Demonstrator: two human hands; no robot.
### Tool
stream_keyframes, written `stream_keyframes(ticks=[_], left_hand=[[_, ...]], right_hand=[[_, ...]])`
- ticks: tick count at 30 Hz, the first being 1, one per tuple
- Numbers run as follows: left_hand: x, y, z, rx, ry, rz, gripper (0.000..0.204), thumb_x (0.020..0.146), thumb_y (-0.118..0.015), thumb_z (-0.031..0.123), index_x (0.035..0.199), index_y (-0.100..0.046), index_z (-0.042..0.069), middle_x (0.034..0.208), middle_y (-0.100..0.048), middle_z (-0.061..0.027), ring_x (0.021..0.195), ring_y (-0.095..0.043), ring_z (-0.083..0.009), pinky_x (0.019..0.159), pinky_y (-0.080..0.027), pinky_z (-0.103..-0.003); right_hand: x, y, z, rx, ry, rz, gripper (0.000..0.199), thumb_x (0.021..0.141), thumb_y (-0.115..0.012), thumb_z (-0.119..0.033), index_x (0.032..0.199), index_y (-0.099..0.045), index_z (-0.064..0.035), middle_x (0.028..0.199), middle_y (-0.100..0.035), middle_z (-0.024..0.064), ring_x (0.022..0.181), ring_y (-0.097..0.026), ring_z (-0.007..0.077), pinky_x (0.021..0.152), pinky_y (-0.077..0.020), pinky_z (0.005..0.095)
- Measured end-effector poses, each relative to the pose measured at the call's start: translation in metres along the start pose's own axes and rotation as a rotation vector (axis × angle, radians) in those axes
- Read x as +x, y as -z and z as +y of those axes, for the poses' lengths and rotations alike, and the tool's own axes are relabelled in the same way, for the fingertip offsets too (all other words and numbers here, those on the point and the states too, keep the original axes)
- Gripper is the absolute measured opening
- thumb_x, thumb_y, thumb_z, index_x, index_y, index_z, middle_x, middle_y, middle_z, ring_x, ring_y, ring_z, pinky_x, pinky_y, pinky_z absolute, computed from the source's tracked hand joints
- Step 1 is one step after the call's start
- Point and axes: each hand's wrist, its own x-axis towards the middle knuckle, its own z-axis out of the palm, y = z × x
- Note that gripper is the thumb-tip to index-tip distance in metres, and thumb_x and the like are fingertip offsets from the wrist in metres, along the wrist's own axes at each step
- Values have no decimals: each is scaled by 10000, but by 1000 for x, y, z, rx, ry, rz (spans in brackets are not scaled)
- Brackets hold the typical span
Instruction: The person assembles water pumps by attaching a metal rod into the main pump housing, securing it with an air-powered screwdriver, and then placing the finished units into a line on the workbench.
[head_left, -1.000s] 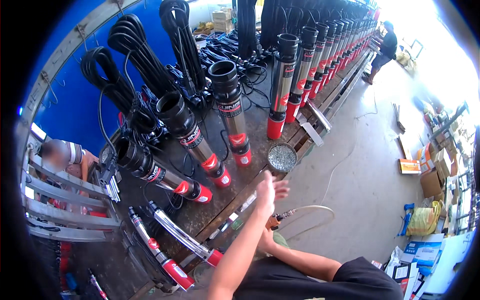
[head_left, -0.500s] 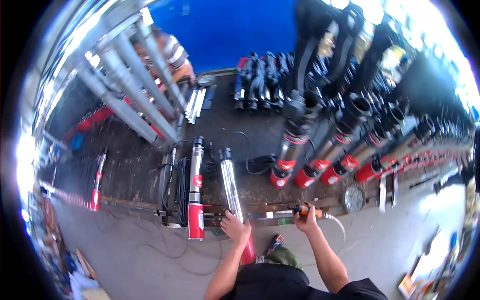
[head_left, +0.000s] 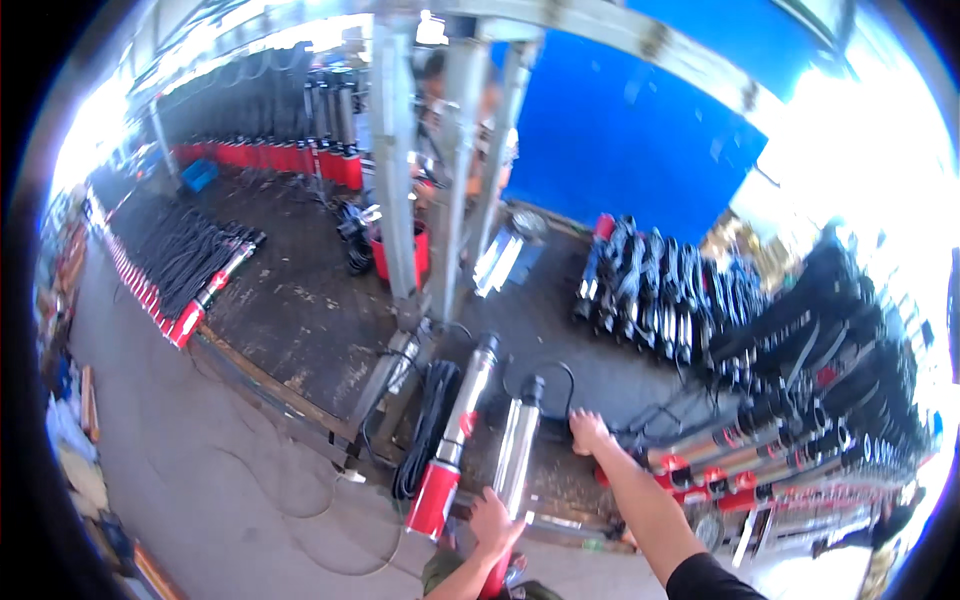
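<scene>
A dark worktop [head_left: 290, 330] fills much of the room in front of me, its scuffed near edge running down from the far left toward the person. Past its far edge stands a big blue panel [head_left: 630, 120], and grey metal posts [head_left: 395, 150] rise near the middle. Toward the right end, slanted steel-and-red cylinders [head_left: 770, 450] crowd together, with bundled black cables behind them.

Closer in, two long cylinders lie side by side across the near edge. The left one, a red-sleeved cylinder [head_left: 457, 437], sticks its red end out past the edge, and a black cable coil [head_left: 427, 425] sits just beside it. The other, a silver cylinder [head_left: 517, 440], has its black tip over the worktop and its red end out toward the person's lap. The left hand [head_left: 495, 520] grasps it near that end, thumb on one side, fingers on the other. The right hand [head_left: 591, 432] is farther in, above the worktop near a thin looped black cable [head_left: 569, 380]; I can't tell whether its fingers hold anything.
</scene>
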Motion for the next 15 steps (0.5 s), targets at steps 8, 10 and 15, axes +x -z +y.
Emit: stream_keyframes(ticks=[8, 10, 15], left_hand=[[63, 44, 14, -54, -11, 79, 732, 623, -880, 198, 1179, -435, 34, 1133, -553, -251, 1041, -618, -416, 862, -537, -495], [87, 35, 15, -60, 18, 56, 725, 631, -865, 185, 1193, -433, 31, 1145, -553, -256, 1027, -626, -412, 867, -534, -489], [109, 24, 20, 83, 22, 111, 725, 630, -868, 215, 1194, -447, 40, 1141, -560, -251, 1013, -623, -406, 872, -533, -454]], right_hand=[[38, 85, 23, 110, -268, 232, 354, 738, -743, -278, 1013, -698, -62, 1003, -719, 186, 954, -709, 359, 872, -567, 443], [41, 121, 27, 76, -409, 264, 361, 760, -722, -327, 978, -728, -39, 1022, -730, 177, 966, -720, 338, 846, -572, 425], [29, 182, 46, 1127, -685, 340, 368, 848, -763, -280, 931, -696, 72, 901, -721, 139, 809, -710, 247, 695, -543, 411]])
